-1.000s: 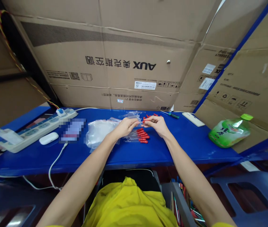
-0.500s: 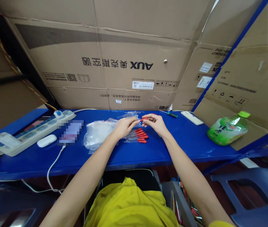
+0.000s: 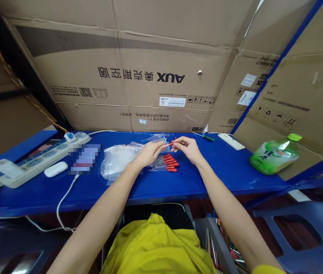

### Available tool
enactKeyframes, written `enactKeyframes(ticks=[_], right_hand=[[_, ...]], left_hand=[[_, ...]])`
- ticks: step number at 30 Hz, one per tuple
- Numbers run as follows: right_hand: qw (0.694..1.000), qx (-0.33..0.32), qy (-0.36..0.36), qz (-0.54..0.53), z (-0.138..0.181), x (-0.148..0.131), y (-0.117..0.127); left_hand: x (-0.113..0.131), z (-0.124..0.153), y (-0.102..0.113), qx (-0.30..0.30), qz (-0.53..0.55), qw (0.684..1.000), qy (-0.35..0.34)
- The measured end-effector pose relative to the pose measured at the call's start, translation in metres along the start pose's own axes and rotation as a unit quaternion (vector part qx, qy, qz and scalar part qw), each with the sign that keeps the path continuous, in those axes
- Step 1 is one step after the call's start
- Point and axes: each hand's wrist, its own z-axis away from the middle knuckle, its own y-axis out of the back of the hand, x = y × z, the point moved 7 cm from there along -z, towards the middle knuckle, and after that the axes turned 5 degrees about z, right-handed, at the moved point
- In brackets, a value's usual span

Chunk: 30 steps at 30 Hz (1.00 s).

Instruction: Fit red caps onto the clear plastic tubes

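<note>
My left hand (image 3: 149, 153) is closed in a pinch on the glass tube of a dropper, most of it hidden by the fingers. My right hand (image 3: 189, 148) pinches a red rubber bulb (image 3: 172, 144) at the tube's end, so both hands meet on one dropper above the table. Just below them, several droppers with red bulbs (image 3: 171, 164) lie in a row, glass ends to the left. Behind the hands rests a loose pile of clear glass tubes (image 3: 157, 137). More red bulbs lie partly hidden behind my right hand.
Clear plastic bags (image 3: 116, 161) lie left of my left arm on the blue table (image 3: 155, 189). Further left are a phone (image 3: 85, 159), a white case (image 3: 56, 169) and a power strip (image 3: 50, 153). At right are a screwdriver (image 3: 208, 138), a white phone (image 3: 231, 142) and a green bottle (image 3: 274, 156).
Both hands stay in nearly the same place on the dropper. My right fingers have shifted slightly around the red bulb. The droppers on the table have not moved.
</note>
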Motion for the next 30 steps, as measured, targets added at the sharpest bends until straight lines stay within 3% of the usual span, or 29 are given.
enactKeyframes(ticks=[6,30], right_hand=[[1.0,0.008,0.005,0.001,0.0015,-0.0024,-0.0026],[1.0,0.018,0.0,-0.01,0.0033,0.0029,-0.0064]], left_hand=[[0.0066,-0.0005,0.0019,0.001,0.014,1.0,-0.023],[0.0086,-0.0017,0.0013,0.013,0.059,0.998,-0.01]])
